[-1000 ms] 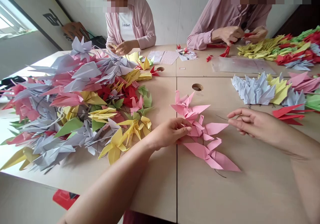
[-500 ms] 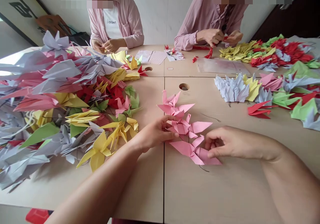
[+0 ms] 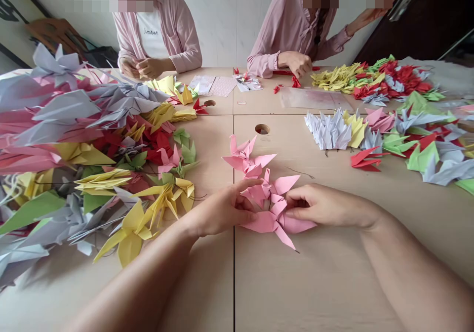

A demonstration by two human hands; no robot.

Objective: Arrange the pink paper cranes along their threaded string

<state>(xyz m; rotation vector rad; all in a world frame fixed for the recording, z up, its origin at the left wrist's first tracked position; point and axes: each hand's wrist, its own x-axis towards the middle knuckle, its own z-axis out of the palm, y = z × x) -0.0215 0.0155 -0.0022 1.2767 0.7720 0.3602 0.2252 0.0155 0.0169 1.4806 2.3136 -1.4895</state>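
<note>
Both hands are closed on a string of pink paper cranes [image 3: 261,193] lying near the middle of the pale wooden surface [image 3: 326,282]: the left hand [image 3: 218,213] pinches it from the left side, and the right hand [image 3: 326,206] pinches it from the right, fingertips nearly meeting over the folded wings. The exact number of pink cranes cannot be counted, since they overlap; several are seen, running from the hands up toward a round cable hole [image 3: 262,129].

A very large heap of mixed cranes [image 3: 81,149], grey, pink, yellow, red and green, is spread over the left of the surface, its nearest yellow wings lying just beside the left forearm. A smaller spread of mixed cranes [image 3: 400,129] is laid along the right side, with a row of pale grey cranes [image 3: 328,132] at its near end and a single red crane [image 3: 365,158] just in front. A clear plastic sheet [image 3: 314,97] lies beyond.

Two other people are seated at the far edge, one in a pink jacket [image 3: 166,30] and one in a mauve shirt [image 3: 292,30], each with hands on small paper pieces.
</note>
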